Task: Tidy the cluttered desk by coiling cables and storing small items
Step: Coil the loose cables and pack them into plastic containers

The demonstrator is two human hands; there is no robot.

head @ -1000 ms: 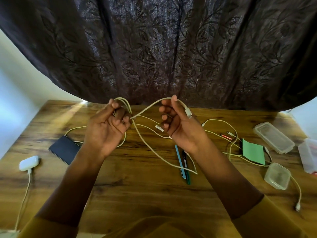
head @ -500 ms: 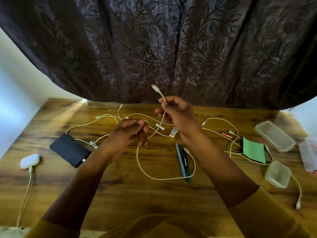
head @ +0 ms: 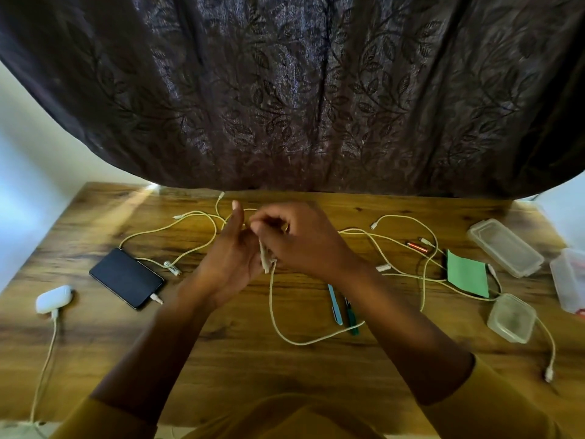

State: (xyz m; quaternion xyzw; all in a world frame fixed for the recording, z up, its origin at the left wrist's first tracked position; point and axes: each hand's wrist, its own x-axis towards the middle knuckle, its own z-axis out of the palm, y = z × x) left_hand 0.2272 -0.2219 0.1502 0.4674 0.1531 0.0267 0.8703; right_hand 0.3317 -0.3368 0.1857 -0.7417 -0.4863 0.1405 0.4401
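Left hand point(head: 232, 258) pinches the white cable point(head: 274, 315) against its palm; right hand point(head: 300, 239) grasps it too. Wind even loops, keeping slack untangled off the tabletop point(head: 221, 359).

A: How much of the white cable point(head: 274, 315) between the hands can you follow?

B: Only the loop below them. Where it passes the right hand point(head: 304, 240) and the left hand point(head: 229, 253), both blurred, I cannot tell how many turns are there or which fingers point(head: 267, 226) pinch it.

A: And the far right?

B: The clear box point(head: 569, 278) is cut off by the edge; something red shows in it, too small to name.

A: The charger cord point(head: 44, 369) on the left?

B: It runs off the surface point(head: 221, 369) at the bottom corner, its end out of view.

A: The pens point(head: 343, 307)?

B: The right forearm covers their upper ends.
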